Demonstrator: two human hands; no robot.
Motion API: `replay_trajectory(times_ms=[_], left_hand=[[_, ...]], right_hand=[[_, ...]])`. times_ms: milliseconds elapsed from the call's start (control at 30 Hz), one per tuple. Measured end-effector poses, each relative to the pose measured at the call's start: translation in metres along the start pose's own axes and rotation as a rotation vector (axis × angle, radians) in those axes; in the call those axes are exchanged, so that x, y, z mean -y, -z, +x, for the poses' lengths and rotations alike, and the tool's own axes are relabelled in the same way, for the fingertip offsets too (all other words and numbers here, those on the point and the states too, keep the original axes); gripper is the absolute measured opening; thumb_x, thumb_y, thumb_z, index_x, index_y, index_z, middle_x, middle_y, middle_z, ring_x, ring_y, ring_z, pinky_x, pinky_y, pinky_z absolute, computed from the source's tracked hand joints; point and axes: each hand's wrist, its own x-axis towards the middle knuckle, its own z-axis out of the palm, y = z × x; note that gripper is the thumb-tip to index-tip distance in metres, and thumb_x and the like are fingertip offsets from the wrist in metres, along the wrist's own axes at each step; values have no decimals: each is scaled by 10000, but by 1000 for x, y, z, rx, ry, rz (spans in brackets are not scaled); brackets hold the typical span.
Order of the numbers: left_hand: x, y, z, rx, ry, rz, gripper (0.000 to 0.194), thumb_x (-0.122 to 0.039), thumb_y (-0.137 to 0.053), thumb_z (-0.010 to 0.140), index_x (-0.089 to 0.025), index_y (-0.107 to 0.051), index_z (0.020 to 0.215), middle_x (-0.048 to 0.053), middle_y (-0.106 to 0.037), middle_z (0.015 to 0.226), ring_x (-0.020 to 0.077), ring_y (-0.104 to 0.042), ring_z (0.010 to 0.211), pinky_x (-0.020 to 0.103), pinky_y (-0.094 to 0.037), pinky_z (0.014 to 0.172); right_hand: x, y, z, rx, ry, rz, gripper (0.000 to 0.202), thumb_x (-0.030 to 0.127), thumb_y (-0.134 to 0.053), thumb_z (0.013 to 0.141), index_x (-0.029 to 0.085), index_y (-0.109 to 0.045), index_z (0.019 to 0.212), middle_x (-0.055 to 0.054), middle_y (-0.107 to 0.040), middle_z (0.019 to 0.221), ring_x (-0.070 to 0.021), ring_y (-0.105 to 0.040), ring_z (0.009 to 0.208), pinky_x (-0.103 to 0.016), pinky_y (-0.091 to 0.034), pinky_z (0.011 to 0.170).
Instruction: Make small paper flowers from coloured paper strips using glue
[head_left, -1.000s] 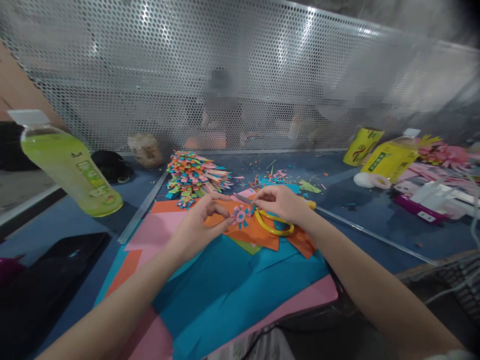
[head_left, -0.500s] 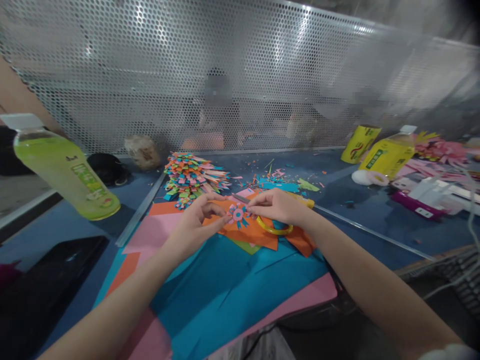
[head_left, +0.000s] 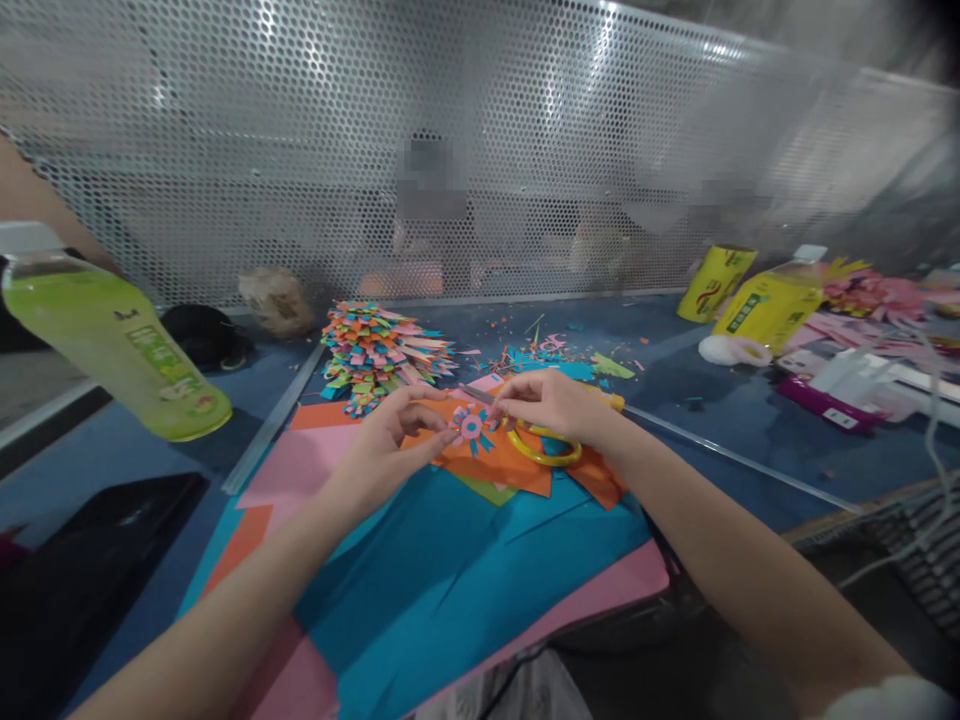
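A small paper flower (head_left: 471,428), pink with a ring centre and blue and orange strips, is held between both hands above orange paper (head_left: 525,478). My left hand (head_left: 397,430) pinches its left edge with thumb and forefinger, the other fingers loosely curled. From the right, my right hand (head_left: 544,405) pinches at its right edge, fingers closed. Yellow-handled scissors (head_left: 546,455) are at my right hand, blades pointing left, partly hidden by the fingers; whether the hand also carries them I cannot tell. Blue paper (head_left: 465,580) lies below.
Behind the hands is a heap of folded coloured paper strips (head_left: 379,350), with paper scraps (head_left: 555,355) beside it. A green bottle (head_left: 120,345) leans at left, above a black phone-like slab (head_left: 112,550). At right are a yellow bottle (head_left: 772,310) and yellow can (head_left: 715,285). Perforated metal panel (head_left: 510,130) behind.
The right fingers have shifted slightly at the flower's right edge. The whole view has moved a little, so things sit slightly further left. The left hand keeps its pinch.
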Motion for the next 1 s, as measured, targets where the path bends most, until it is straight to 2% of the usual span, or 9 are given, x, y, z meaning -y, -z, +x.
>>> replay_trajectory(times_ms=[167, 233, 333, 467, 600, 733, 800, 900, 1000], left_hand=[[-3, 0, 1, -55, 19, -2, 387, -313, -660, 658, -172, -506, 983, -12, -581, 660, 132, -583, 647, 244, -455, 582], [-4, 0, 1, -67, 25, -19, 387, -314, -661, 655, -169, -506, 978, -13, -581, 659, 130, -585, 649, 243, -450, 590], [-5, 0, 1, -71, 31, -72, 378, -306, -665, 652, -172, -509, 969, -18, -584, 655, 122, -587, 648, 239, -447, 604], [-7, -1, 1, -108, 52, -150, 371, -301, -687, 622, -174, -517, 926, -26, -594, 645, 115, -590, 650, 247, -456, 651], [-8, -1, 2, -151, 66, -210, 382, -310, -709, 593, -172, -530, 901, -33, -602, 623, 111, -593, 647, 253, -458, 693], [-4, 1, 3, -157, 49, -285, 358, -292, -712, 600, -179, -533, 888, -38, -612, 624, 103, -604, 649, 233, -461, 695], [-3, 2, 3, -151, 43, -319, 348, -279, -711, 606, -180, -536, 890, -33, -620, 631, 104, -610, 654, 226, -465, 692], [-3, 0, 2, -138, 40, -335, 342, -272, -711, 606, -175, -543, 888, -27, -626, 638, 103, -610, 651, 222, -469, 684], [-6, -2, 1, -123, 54, -308, 345, -271, -714, 595, -168, -548, 880, -31, -619, 623, 97, -598, 628, 216, -466, 665]], right_hand=[[-2, 2, 5, -55, -126, 455, 173, 230, -393, 843, 184, -444, 684, 19, -550, 609, -93, -563, 537, -224, -432, 507], [-3, 3, 7, -53, -106, 646, 195, 248, -368, 860, 188, -397, 677, 36, -513, 568, -84, -536, 491, -217, -409, 481], [-4, 5, 7, -29, -57, 766, 258, 300, -387, 866, 182, -373, 637, 64, -428, 481, -45, -410, 382, -177, -317, 409], [-4, 6, 7, -18, -41, 726, 342, 341, -457, 839, 169, -361, 559, 93, -300, 388, -14, -238, 314, -159, -193, 361], [-5, 5, 7, -29, -33, 611, 438, 411, -527, 785, 171, -315, 485, 95, -261, 346, -9, -195, 304, -169, -140, 344], [-8, 6, 8, -118, -87, 611, 433, 461, -577, 723, 178, -321, 519, 97, -305, 372, -8, -228, 314, -165, -146, 344], [-10, 6, 9, -122, -88, 612, 368, 431, -628, 679, 174, -387, 575, 91, -375, 407, -10, -276, 330, -163, -170, 352], [-11, 4, 9, -23, -94, 527, 248, 334, -678, 635, 148, -536, 717, 65, -476, 461, -14, -326, 361, -169, -204, 370], [-12, 1, 8, 72, -128, 457, 220, 308, -657, 660, 136, -601, 784, 49, -500, 506, -11, -325, 387, -179, -212, 386]])
